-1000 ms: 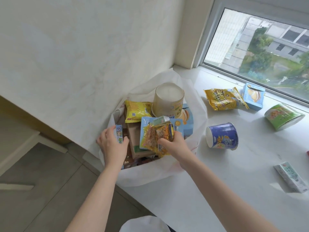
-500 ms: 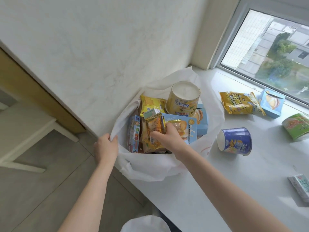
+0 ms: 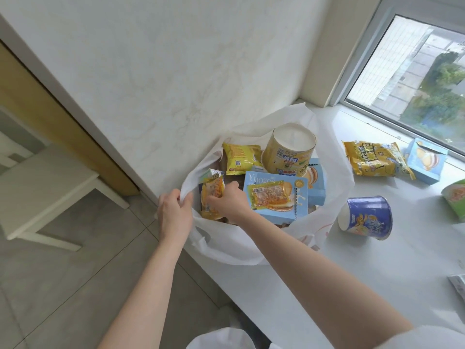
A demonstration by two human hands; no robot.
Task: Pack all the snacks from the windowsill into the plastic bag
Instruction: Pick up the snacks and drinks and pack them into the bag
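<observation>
The white plastic bag (image 3: 334, 177) sits open at the left end of the windowsill (image 3: 377, 273). Inside it are a yellow cup (image 3: 289, 152), a yellow packet (image 3: 241, 157), blue boxes (image 3: 299, 195) and a clear orange snack packet (image 3: 270, 195) lying on one of them. My left hand (image 3: 175, 215) grips the bag's near left rim. My right hand (image 3: 226, 202) is inside the bag, pinching an orange snack packet (image 3: 212, 195) that stands against the left side. On the sill lie a blue cup (image 3: 367, 220), a yellow bag (image 3: 372, 158), a light blue box (image 3: 426, 159) and a green cup (image 3: 455, 197).
A white wall rises just behind the bag. The window (image 3: 415, 71) runs along the sill's far edge. A small carton (image 3: 459, 285) shows at the right border. Left of the sill the floor drops away, with a pale table (image 3: 45, 187) there.
My right hand left one orange packet on the blue box and moved left with the other toward the bag's side. My left hand moved from the contents to the bag's rim.
</observation>
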